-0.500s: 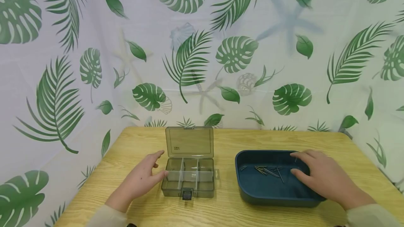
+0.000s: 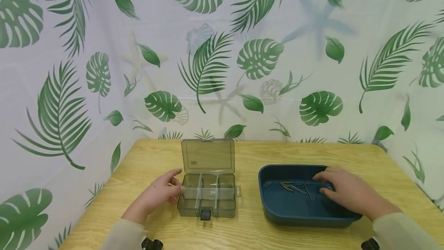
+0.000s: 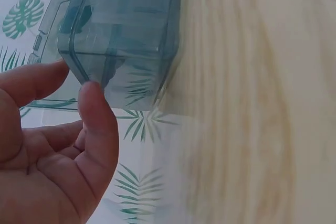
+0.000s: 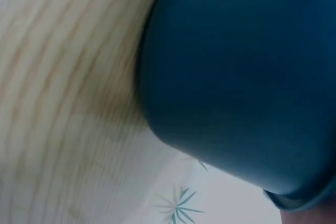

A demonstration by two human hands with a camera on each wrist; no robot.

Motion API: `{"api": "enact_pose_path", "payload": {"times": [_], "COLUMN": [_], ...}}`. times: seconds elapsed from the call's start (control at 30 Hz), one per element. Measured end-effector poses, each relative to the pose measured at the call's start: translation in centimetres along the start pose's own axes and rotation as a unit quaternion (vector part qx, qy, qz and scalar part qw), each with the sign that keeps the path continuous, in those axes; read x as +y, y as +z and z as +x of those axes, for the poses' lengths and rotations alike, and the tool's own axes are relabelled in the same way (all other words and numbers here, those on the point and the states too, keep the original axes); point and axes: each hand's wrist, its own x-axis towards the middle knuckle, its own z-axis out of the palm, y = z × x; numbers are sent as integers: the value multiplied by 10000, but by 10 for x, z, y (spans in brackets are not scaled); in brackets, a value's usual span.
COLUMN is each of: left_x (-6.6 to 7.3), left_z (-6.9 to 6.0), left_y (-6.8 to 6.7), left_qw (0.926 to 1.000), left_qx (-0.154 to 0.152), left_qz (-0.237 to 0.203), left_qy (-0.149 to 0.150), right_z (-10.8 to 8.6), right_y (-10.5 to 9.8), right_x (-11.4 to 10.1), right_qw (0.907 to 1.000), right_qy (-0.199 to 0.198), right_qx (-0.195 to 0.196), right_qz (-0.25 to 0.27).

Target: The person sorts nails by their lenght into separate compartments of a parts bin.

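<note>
A clear grey plastic box [image 2: 225, 204] with several divided compartments stands on the table, its lid [image 2: 208, 156] raised at the back. My left hand [image 2: 158, 194] is at the box's left side; in the left wrist view the thumb [image 3: 94, 103] touches its edge. My right hand [image 2: 352, 192] reaches over the right end of a dark blue tray [image 2: 295, 219], thumb and forefinger apart inside it. Several thin metal pieces like nails [image 2: 288, 187] lie on the tray floor, left of those fingertips. The right wrist view shows mostly the tray's outer wall [image 4: 236, 87]; the fingertips are hidden there.
The wooden table [image 2: 249, 234] carries both containers, with a gap between them. A latch [image 2: 206, 214] sticks out from the box's front. Behind and at the sides hangs a white leaf-print cloth [image 2: 270, 18].
My right hand has moved slightly left and lower into the tray, its fingers bending more. The left hand's fingers have drawn in closer against the box. Box and tray stay put.
</note>
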Motion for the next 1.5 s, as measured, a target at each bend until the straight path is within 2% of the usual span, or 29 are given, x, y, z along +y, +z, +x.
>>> {"api": "enact_pose_path", "payload": {"times": [0.1, 0.2, 0.33, 0.47, 0.6, 0.87, 1.13, 1.5], "left_x": [-7, -13, -19, -23, -24, -27, -31, -34], "left_z": [0, -1, -3, -6, -7, -7, -2, 3], "left_y": [-2, -4, -6, -7, -7, -5, -1, -1], "left_qw": [9997, 9987, 9971, 9956, 9935, 9904, 9885, 9874], "left_qx": [-111, -196, -266, -338, -448, -483, -460, -539], "left_qz": [-223, -466, -713, -870, -1042, -1297, -1439, -1484], "left_qy": [-29, -73, -36, 29, -78, -65, -104, -98], "right_z": [4, 7, 13, 20, 22, 23, 21, 17], "right_y": [3, 5, 9, 19, 27, 28, 27, 25], "right_x": [-2, -10, -20, -23, -23, -19, -18, -22], "right_qw": [9986, 9931, 9858, 9809, 9768, 9754, 9841, 9849], "right_qy": [123, 451, 767, 1007, 1211, 1303, 1103, 933], "right_qx": [-427, -739, -866, -942, -997, -1020, -913, -774], "right_qz": [294, 792, 1218, 1370, 1456, 1455, 1047, 1233]}}
